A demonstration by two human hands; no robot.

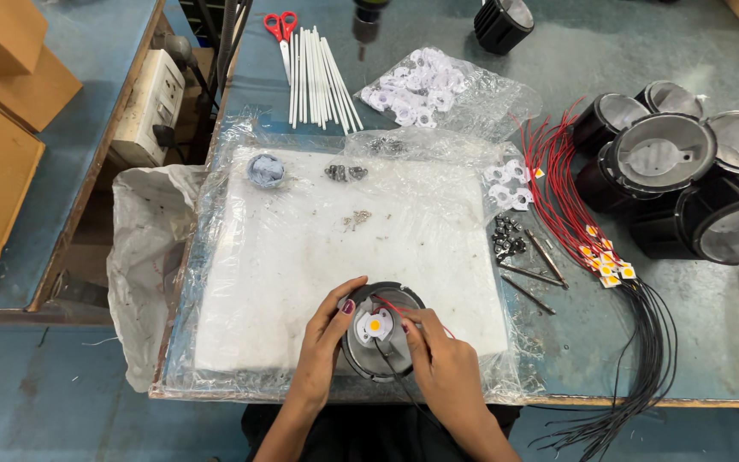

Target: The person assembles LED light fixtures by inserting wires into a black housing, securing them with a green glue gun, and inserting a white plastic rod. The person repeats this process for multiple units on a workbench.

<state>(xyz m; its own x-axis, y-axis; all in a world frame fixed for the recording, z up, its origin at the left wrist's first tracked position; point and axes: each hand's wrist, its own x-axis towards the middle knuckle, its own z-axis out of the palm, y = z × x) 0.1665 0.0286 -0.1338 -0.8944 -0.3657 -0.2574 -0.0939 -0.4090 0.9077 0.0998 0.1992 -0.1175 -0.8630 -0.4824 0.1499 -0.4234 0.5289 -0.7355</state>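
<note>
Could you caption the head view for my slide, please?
Both hands, left hand and right hand, seat an LED chip in a round black housing.

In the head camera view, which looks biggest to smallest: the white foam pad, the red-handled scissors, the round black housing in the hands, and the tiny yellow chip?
1. White foam pad
2. Round black housing; nearer the camera, so versus the scissors is unsure
3. Red-handled scissors, partly cut off
4. Tiny yellow chip

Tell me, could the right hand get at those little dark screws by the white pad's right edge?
Probably yes. The right hand rests on the round black housing, and the dark screws lie in the open up and to its right, with only bare white pad between. The hand is busy at the housing, though.
</note>
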